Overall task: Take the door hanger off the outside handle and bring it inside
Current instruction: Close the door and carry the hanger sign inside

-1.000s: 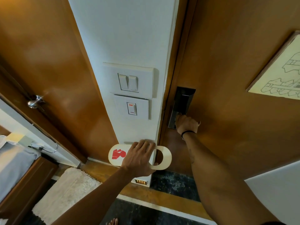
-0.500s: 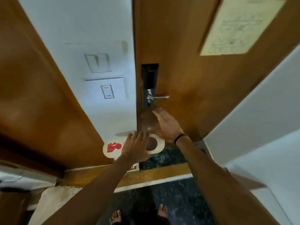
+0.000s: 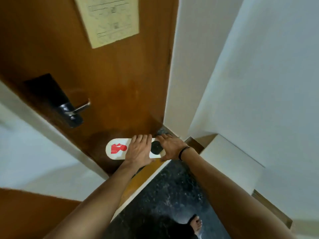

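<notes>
Flat oval cream door hanger (image 3: 117, 149), red print, round hole, gripped by left hand (image 3: 139, 150) and right hand (image 3: 170, 148) before glossy wooden door (image 3: 110, 80); metal lever handle (image 3: 81, 106) far left.

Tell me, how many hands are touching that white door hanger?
2. The left hand grips the door hanger across its middle; the right hand holds the end with the hole. Fingers underneath are hidden.

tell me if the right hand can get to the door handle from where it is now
Probably yes. The right hand is at the holed end of the door hanger, which the left hand also holds. The door handle sits up and to the left with bare door between, though the reach crosses over the left hand.
</notes>
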